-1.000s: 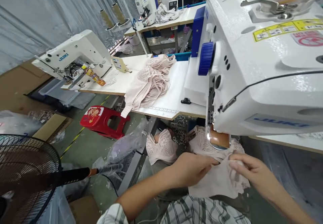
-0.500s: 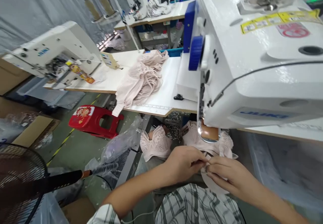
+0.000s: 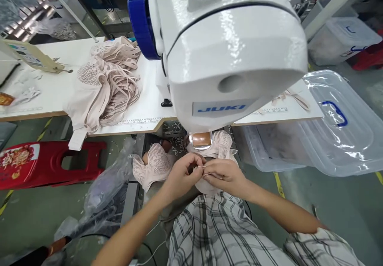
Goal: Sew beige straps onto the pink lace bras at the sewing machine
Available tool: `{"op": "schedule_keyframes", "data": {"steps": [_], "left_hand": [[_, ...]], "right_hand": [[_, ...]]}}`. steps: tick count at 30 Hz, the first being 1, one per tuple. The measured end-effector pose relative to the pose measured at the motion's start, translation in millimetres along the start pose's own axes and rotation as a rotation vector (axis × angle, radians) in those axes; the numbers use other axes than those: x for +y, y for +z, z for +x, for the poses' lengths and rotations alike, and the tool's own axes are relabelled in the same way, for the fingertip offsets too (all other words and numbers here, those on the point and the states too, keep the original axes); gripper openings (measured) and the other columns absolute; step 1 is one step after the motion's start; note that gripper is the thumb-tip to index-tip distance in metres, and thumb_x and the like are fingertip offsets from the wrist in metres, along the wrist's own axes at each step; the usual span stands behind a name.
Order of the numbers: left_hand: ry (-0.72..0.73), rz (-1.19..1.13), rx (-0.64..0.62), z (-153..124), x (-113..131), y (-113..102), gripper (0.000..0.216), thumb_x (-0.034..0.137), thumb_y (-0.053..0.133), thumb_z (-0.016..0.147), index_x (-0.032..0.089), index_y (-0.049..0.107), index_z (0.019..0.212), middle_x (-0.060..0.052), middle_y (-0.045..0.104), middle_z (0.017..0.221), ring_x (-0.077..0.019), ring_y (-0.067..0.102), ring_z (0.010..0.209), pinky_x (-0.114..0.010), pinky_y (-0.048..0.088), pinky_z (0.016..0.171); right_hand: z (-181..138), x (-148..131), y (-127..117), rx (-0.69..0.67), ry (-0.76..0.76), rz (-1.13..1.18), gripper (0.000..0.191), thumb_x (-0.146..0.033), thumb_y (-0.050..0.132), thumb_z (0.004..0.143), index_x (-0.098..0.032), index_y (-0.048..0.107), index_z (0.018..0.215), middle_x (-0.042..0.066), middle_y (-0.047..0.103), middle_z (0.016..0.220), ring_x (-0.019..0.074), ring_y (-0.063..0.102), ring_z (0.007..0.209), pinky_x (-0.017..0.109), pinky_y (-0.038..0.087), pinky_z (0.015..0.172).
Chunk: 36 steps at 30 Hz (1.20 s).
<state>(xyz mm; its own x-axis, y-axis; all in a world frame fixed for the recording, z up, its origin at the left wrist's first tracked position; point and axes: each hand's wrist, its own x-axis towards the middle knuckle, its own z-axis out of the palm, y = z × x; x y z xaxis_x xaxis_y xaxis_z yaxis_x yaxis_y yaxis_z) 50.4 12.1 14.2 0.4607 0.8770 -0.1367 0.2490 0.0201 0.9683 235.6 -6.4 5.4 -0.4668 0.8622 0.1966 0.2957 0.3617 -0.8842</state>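
Observation:
Below the sewing machine head [image 3: 236, 58], my left hand [image 3: 186, 174] and my right hand [image 3: 228, 177] meet, fingertips almost touching. Each pinches a thin edge of a pale pink bra [image 3: 224, 144]; the exact part between the fingers is small and partly hidden. A smooth pale piece of it hangs under my hands, above the plaid shirt. Over my left knee lies a lace cup [image 3: 157, 162], and I cannot tell whether it joins the held part. Just above my hands is the machine's orange-brown lower end [image 3: 201, 140].
A heap of pale pink bras [image 3: 104, 82] lies on the white table [image 3: 146, 98] at left, partly overhanging its front edge. A red stool [image 3: 50, 164] and plastic bags stand lower left. At right are a clear lidded bin [image 3: 347, 126] and thin straps [image 3: 291, 98] on the table.
The view has swung right and closer, so the machine head and my hands appear further left. Both hands keep pinching the bra with fingertips together.

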Motion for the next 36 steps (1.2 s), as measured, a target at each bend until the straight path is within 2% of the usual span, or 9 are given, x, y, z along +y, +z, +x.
{"op": "schedule_keyframes", "data": {"steps": [3,6,10,18,22,24,27,32,36], "left_hand": [[0.017,-0.22,0.164,-4,-5,15,0.01,0.026,0.055,0.088,0.019,0.061,0.086,-0.007,0.07,0.093,-0.0183,0.066,0.087,-0.029,0.053,0.078],[0.084,-0.069,0.252,-6,-6,19,0.012,0.025,0.058,0.09,0.019,0.068,0.087,-0.004,0.071,0.086,-0.0165,0.066,0.082,-0.026,0.052,0.074],[0.181,0.158,0.306,-4,-6,16,0.014,0.023,0.059,0.09,0.019,0.065,0.078,0.0,0.066,0.072,-0.0127,0.061,0.066,-0.022,0.047,0.06],[0.333,0.211,0.293,0,-9,18,0.014,0.019,0.053,0.095,0.02,0.067,0.092,-0.004,0.072,0.085,-0.015,0.067,0.08,-0.025,0.053,0.073],[0.383,0.415,0.331,0,1,15,0.012,0.016,0.053,0.094,0.019,0.065,0.091,-0.001,0.07,0.08,-0.0125,0.066,0.073,-0.021,0.051,0.064],[0.479,0.499,0.316,1,8,12,0.011,0.014,0.055,0.094,0.018,0.064,0.094,-0.001,0.072,0.081,-0.0113,0.067,0.072,-0.02,0.051,0.065],[0.566,0.557,0.3,2,19,7,0.01,0.013,0.056,0.094,0.018,0.065,0.096,-0.001,0.074,0.084,-0.011,0.069,0.074,-0.019,0.052,0.068],[0.485,0.572,0.269,4,24,3,0.011,0.011,0.057,0.093,0.017,0.066,0.094,-0.001,0.075,0.083,-0.0102,0.068,0.072,-0.018,0.052,0.066],[0.455,0.529,0.24,7,24,3,0.01,0.012,0.058,0.093,0.017,0.067,0.092,-0.001,0.075,0.082,-0.0097,0.068,0.069,-0.018,0.05,0.063]], "right_hand": [[0,-5,-4,0.048,-0.017,-0.006,0.02,-0.026,0.051,0.095,-0.021,0.067,0.083,0.002,0.072,0.08,0.0124,0.066,0.075,0.022,0.052,0.068],[1,-6,-9,0.045,-0.037,-0.05,0.018,-0.023,0.052,0.094,-0.021,0.068,0.086,0.001,0.073,0.082,0.0117,0.067,0.076,0.021,0.051,0.068],[1,-6,-12,0.02,0.027,-0.053,0.017,-0.026,0.054,0.094,-0.021,0.07,0.09,0.001,0.073,0.08,0.0125,0.067,0.074,0.022,0.05,0.067],[1,-2,-19,0.086,0.15,0.145,0.019,-0.031,0.058,0.093,-0.021,0.073,0.091,0.003,0.076,0.09,0.014,0.07,0.084,0.023,0.052,0.076],[9,2,-34,0.106,0.161,-0.057,0.029,-0.038,0.052,0.096,-0.02,0.073,0.087,0.001,0.071,0.073,0.0119,0.063,0.067,0.022,0.044,0.064],[16,2,-42,0.082,0.154,-0.149,0.028,-0.035,0.052,0.096,-0.02,0.073,0.085,0.001,0.071,0.073,0.0125,0.062,0.069,0.023,0.042,0.065],[25,-2,-52,-0.003,0.169,-0.105,0.021,-0.03,0.055,0.093,-0.02,0.073,0.088,0.002,0.073,0.08,0.0132,0.064,0.074,0.023,0.042,0.067],[30,-9,-61,-0.13,0.253,0.066,0.017,-0.024,0.057,0.088,-0.018,0.07,0.079,-0.001,0.071,0.073,0.0115,0.063,0.07,0.022,0.042,0.067],[30,-8,-63,-0.183,0.24,0.071,0.015,-0.021,0.057,0.086,-0.018,0.071,0.08,-0.001,0.073,0.077,0.0122,0.065,0.073,0.023,0.044,0.068]]}}
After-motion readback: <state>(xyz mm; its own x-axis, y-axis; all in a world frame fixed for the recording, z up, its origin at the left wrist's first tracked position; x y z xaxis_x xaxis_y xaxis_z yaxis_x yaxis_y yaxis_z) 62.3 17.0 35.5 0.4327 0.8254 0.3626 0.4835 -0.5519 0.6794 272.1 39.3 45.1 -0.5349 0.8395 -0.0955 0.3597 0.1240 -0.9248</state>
